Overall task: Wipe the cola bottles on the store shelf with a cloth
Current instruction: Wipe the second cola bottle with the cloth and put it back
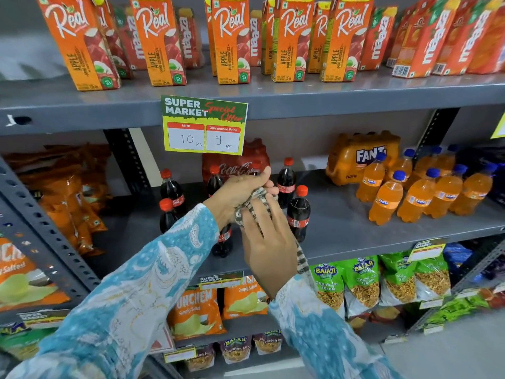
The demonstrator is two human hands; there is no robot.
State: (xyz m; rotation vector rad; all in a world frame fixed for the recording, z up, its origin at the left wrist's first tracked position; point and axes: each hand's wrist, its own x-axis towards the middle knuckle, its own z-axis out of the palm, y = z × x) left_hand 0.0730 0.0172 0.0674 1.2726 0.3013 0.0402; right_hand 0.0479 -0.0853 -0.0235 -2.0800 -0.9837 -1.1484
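head view: both hands [240,195] bunch striped cloth [255,199] before cola bottles [298,214].

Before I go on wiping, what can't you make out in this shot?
- Head view: the bottle being wiped, hidden behind the left hand, right hand and cloth.
- Cola multipack: top covered by the price card.
- Dust on the cola bottles: too fine to see.

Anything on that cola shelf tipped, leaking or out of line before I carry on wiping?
Nothing stands out. The cola bottles that show stand upright with red caps on, and the shelf around them shows no spill. Both hands, left hand and right hand, hold the striped cloth and hide part of the row.
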